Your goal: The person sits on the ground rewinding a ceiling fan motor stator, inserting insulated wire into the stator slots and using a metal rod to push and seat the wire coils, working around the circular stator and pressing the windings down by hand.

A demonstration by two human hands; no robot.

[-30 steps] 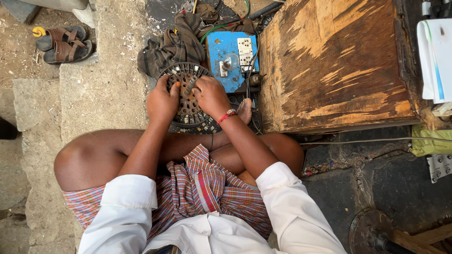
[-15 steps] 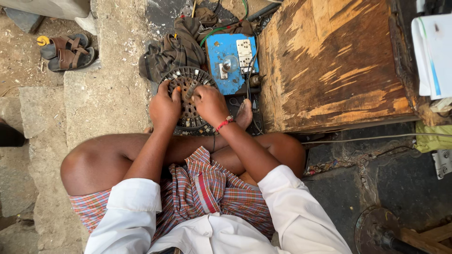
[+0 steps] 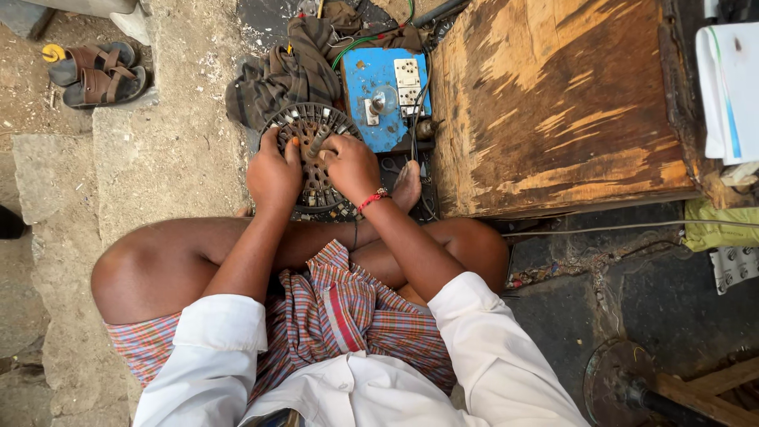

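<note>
Both hands grip a round slotted metal motor core (image 3: 312, 162), which rests on the ground directly in front of the person's crossed legs. The left hand (image 3: 273, 175) is closed over its left rim; the right hand (image 3: 350, 164) is closed over its right side, fingers curled near the central shaft. A red thread bracelet (image 3: 371, 200) circles the right wrist. Directly beyond the core lies a blue switchboard (image 3: 385, 95) with sockets; a crumpled dark cloth (image 3: 281, 75) lies beyond and to the left. A worn wooden box (image 3: 557, 103) stands to the right of the core. A pair of brown sandals (image 3: 96, 73) sits far left, on dusty concrete ground (image 3: 170, 150).
</note>
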